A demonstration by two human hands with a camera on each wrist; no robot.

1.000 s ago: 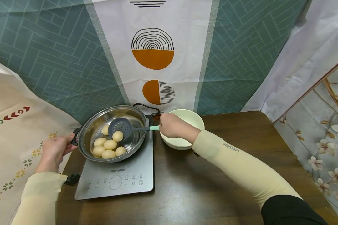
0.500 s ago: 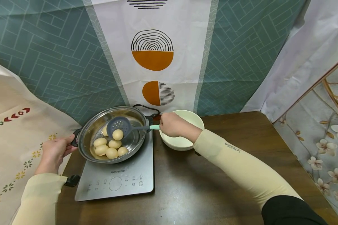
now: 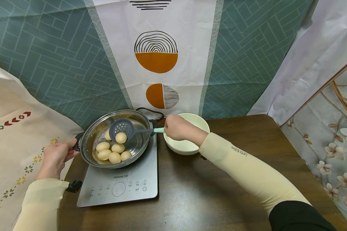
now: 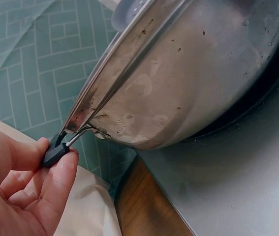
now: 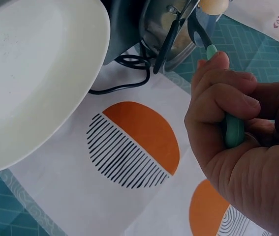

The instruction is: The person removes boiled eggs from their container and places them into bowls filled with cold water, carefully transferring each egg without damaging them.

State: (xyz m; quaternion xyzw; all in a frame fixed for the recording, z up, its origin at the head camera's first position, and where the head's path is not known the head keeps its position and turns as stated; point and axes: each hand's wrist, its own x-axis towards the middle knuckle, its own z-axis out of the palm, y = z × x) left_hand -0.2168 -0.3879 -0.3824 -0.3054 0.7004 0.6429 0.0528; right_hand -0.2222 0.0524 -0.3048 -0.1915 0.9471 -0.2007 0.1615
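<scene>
My left hand (image 3: 57, 155) pinches the black side handle (image 4: 55, 155) of a steel pan (image 3: 137, 147) between thumb and fingers. The pan stands over the back part of an induction cooktop (image 3: 124, 189). Several peeled-looking pale eggs (image 3: 104, 154) lie in its front left half. My right hand (image 3: 177, 127) grips the green handle (image 5: 234, 132) of a grey skimmer (image 3: 121, 125), fingers curled round it. One egg (image 3: 121, 138) rests on the skimmer's perforated head, over the pan. Another egg (image 3: 107, 134) is partly hidden behind the head.
A white bowl (image 3: 182, 148) stands right of the pan, under my right hand and wrist. A black cord (image 3: 150, 111) runs behind the pan. Patterned cloth (image 3: 75, 73) hangs along the back. The brown table (image 3: 234, 179) extends to the right and front.
Some eggs in the pan have shifted and regrouped slightly. The skimmer with its egg has moved a little to the left and back. My left hand stays on the pan handle.
</scene>
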